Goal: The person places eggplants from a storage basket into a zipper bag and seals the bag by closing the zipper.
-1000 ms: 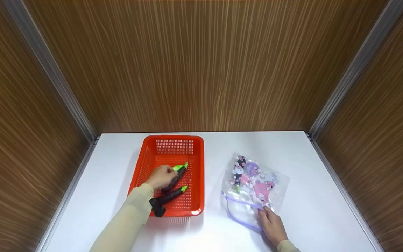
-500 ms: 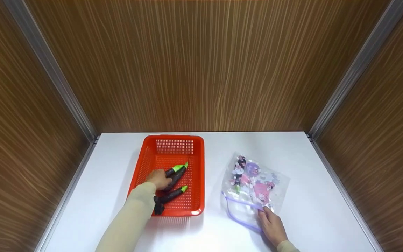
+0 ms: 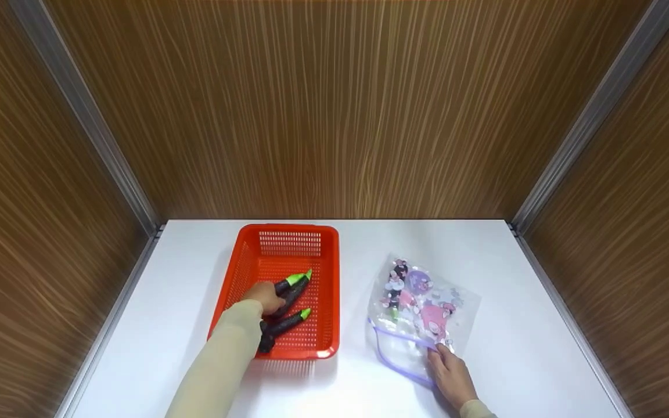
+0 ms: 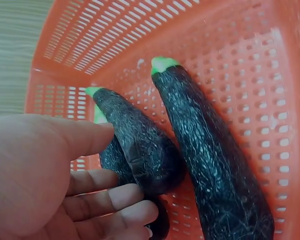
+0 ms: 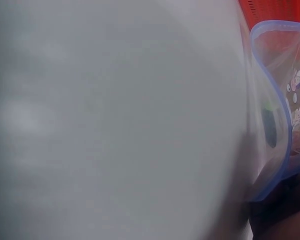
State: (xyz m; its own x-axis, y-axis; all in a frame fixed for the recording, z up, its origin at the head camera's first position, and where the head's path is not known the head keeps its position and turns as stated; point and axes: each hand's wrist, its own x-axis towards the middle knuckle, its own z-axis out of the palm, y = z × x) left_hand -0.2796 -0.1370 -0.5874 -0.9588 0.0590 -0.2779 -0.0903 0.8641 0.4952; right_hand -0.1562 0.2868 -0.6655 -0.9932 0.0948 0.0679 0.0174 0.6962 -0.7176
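Observation:
My left hand [image 3: 263, 297] is down in the red plastic basket [image 3: 334, 278], its thumb and fingers around the body of a dark eggplant [image 3: 282, 287] with a green cap. A second eggplant [image 4: 140, 142] lies against that one, overlapping it in the left wrist view. Nearer the basket's front lies a third eggplant [image 4: 205, 150]. On the right, my right hand [image 3: 453, 374] pinches the purple rim of a clear zip bag [image 3: 462, 307] with cartoon prints, whose mouth gapes towards me. Inside the bag shows a dark shape with a green end [image 5: 270, 125].
Basket and bag lie side by side on a white table [image 3: 358, 383], a strip of tabletop between them. Wood-grain panels [image 3: 334, 116] rise behind and on both sides, joined by grey metal strips at the corners.
My left hand has moved back from near the green caps and lower onto the eggplant's body, then stayed nearly still. The right hand and the bag have kept their place.

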